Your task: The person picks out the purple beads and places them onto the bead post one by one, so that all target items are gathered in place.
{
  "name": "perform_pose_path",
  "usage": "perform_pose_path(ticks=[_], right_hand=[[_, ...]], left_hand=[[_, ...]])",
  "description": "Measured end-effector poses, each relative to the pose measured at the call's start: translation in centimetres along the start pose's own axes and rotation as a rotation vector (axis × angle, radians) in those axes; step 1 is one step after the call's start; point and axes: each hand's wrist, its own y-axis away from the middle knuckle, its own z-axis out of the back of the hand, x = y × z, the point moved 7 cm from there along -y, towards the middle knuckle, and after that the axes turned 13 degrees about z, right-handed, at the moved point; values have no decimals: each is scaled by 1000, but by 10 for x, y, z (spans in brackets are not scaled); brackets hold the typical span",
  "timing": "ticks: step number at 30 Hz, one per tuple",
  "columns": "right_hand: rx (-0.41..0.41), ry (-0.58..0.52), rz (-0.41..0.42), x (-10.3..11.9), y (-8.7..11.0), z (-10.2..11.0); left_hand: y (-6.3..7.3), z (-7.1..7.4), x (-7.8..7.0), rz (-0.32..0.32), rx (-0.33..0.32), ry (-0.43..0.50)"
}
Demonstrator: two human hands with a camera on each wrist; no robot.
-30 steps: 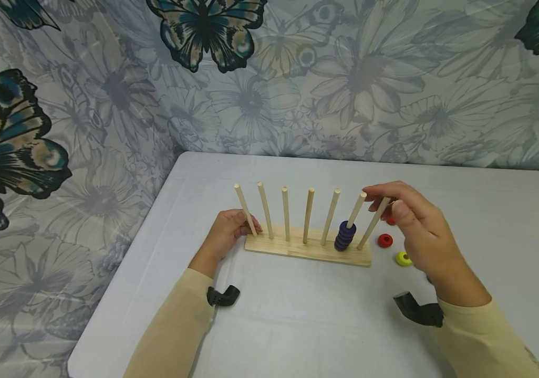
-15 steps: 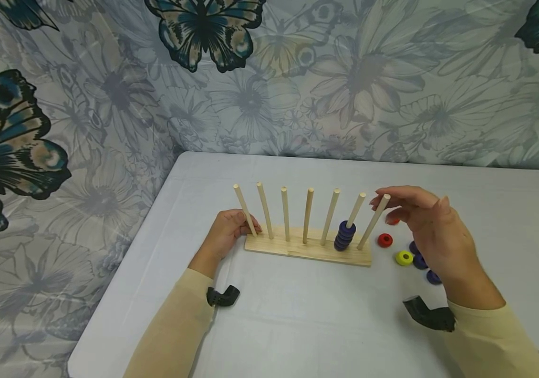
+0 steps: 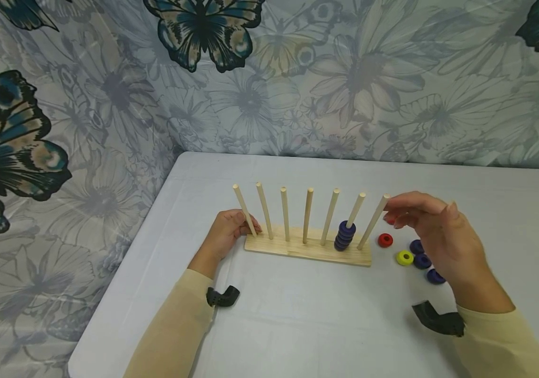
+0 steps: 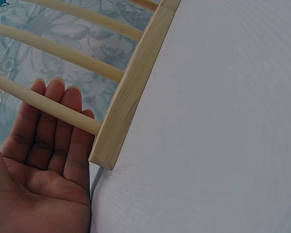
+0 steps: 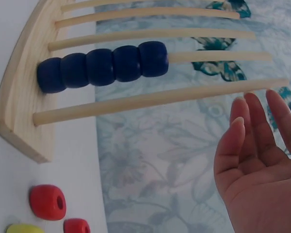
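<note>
A wooden rack (image 3: 307, 253) with a row of upright pegs stands on the table. Several dark blue beads (image 5: 100, 67) are stacked on the second peg from the right; the other pegs carry none. My left hand (image 3: 226, 233) is at the rack's left end, its fingers (image 4: 56, 124) extended behind the end peg and by the base, gripping nothing. Beside the top of the rightmost peg (image 5: 150, 101) is my right hand (image 3: 444, 241), empty, with fingers loosely bent; whether a fingertip touches the peg I cannot tell.
Right of the rack lie a red bead (image 3: 385, 240), a yellow bead (image 3: 404, 258) and several loose blue beads (image 3: 422, 261). Another red bead (image 5: 77, 226) is partly hidden by my right hand in the head view. Butterfly-patterned fabric (image 3: 298, 105) hangs behind the white table (image 3: 298, 325).
My right hand has drawn back to the right from the rightmost pegs, uncovering the yellow and blue loose beads. The left hand and the rack stay put.
</note>
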Motion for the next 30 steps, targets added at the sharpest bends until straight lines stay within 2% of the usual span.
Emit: perform_pose_path(ticks=[10,20,23,26,30], right_hand=[[-6,-18,-21,-1,14,17],[-63,73,-79,-5,42,44],[-103,161,-120,-5,52,54],[-152,298,-213,-6,62,64],[-159,541,-355,-11,75,78]], left_hand=[[1,0,-2,-3,-5,-24],[1,-1,-2,-2,-8,-30],[0,-1,-2,-8,-6,-29],[0,0,-1,1,-9,-30],[0,0,-1,9,-14,-31]])
